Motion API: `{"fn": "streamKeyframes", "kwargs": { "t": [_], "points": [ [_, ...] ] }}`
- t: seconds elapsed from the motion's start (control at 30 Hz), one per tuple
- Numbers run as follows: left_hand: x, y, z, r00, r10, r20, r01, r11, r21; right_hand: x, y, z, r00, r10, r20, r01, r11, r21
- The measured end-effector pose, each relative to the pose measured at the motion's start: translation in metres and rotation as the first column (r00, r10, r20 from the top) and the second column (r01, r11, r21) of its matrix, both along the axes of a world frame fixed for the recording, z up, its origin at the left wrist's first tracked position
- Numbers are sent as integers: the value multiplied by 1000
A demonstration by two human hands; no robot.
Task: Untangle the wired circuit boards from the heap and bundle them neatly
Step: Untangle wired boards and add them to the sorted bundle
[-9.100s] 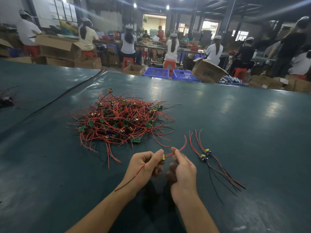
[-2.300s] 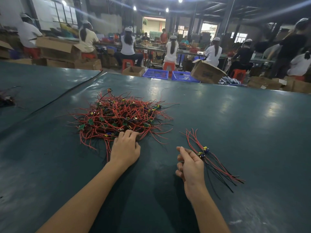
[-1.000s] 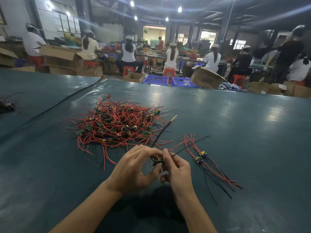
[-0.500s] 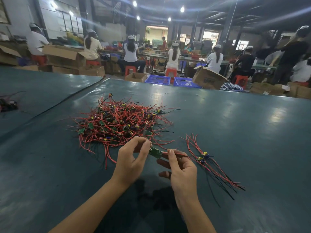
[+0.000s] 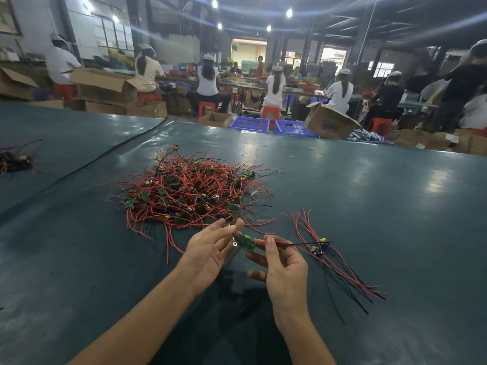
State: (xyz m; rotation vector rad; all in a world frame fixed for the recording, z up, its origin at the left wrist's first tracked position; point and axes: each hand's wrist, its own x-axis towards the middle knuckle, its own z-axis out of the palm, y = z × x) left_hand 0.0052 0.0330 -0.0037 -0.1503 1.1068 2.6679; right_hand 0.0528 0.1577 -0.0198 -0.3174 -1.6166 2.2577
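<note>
Dim hall, overhead lamp flare, bowed edges

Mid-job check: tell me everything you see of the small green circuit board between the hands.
The small green circuit board is a rounded-end flat piece, held tilted above the dark green tabletop. Its red and black leads run rightward, pinched by the right hand. A ring-tipped lead hangs at its left end beside the left hand, whose grip is unclear.

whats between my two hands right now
A small green circuit board, its wires pinched by the left hand and right hand; head view shows it.
</note>
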Motion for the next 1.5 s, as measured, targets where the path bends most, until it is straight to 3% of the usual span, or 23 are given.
{"fn": "streamKeyframes", "kwargs": {
  "t": [0.3, 0.57, 0.77, 0.97, 1.1, 1.3, 1.5],
  "points": [
    [-7, -6, -8, 986, -166, 13, 166, 973, -159, 2, 4, 0, 999, -23, 29, 22, 999, 24],
    [4, 2, -8, 942, -333, -28, 290, 857, -427, 5, 5, 0, 999, 0, -47, 4, 997, 76],
    [12, 8, -4, 914, -392, 109, 402, 828, -391, 3, 9, 2, 991, 20, -129, -18, 1000, 24],
    [12, 11, -4, 951, -305, -53, 266, 892, -366, 1, 8, 0, 999, -30, -16, 31, 998, 55],
    [12, 10, -7, 955, -268, -130, 189, 882, -431, 0, 7, -2, 997, -70, 33, 66, 992, 112],
    [16, 11, -6, 930, -348, -116, 268, 861, -432, 2, 4, 0, 998, -61, 31, 53, 977, 205],
    [19, 15, -5, 934, -337, -118, 246, 847, -471, 1, 4, 1, 997, -49, 67, 41, 992, 116]
  ]
}}
